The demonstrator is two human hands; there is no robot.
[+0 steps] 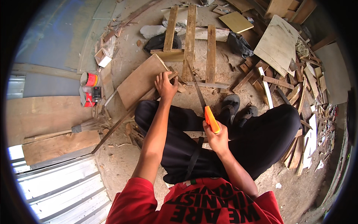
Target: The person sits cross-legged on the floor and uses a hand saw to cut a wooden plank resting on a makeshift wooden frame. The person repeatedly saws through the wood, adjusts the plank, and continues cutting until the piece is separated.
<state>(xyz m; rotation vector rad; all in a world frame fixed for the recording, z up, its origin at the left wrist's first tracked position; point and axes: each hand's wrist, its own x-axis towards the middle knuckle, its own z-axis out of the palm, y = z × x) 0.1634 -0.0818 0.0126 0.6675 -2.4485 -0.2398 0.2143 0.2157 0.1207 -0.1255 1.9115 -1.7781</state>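
With the fingers of your right hand (217,138) wrapped round the orange-handled saw (211,118) and those of your left hand (166,87) spread over the board (138,80) beyond your left knee (146,112), pin it firmly and stroke straight, clear of your thumb.

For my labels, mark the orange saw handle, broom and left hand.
Orange saw handle (211,118): head view, its uncovered part.
Broom (76,128): head view, grey binding.
Left hand (166,86): head view, its back.
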